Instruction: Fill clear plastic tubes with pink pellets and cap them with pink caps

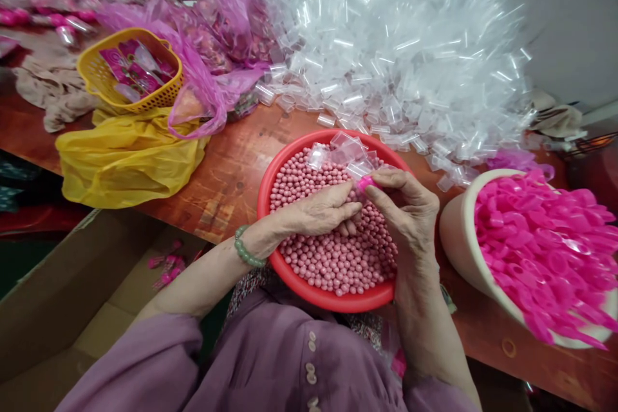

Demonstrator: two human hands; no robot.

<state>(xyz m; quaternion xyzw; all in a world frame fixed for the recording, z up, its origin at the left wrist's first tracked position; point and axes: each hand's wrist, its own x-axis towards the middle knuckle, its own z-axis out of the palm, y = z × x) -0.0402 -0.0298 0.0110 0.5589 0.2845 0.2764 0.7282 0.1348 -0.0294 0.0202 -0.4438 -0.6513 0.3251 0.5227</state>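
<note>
A red bowl point(270, 180) full of small pink balls point(333, 261) sits at the table's near edge, with a few clear little bags point(347, 153) lying on the balls at the back. Both my hands hover over it. My left hand point(321, 211), a green bead bracelet on its wrist, has its fingers curled over the balls and pinched toward the right hand. My right hand point(408, 203) pinches a small bright pink plastic piece point(365, 183) between thumb and fingers. The two sets of fingertips meet at that piece.
A beige bowl point(456, 232) heaped with pink plastic pieces stands at the right. A big pile of clear little bags point(400, 58) covers the back. A yellow basket point(130, 71), yellow bag point(128, 158) and pink bags lie left; a cardboard box point(62, 296) sits below.
</note>
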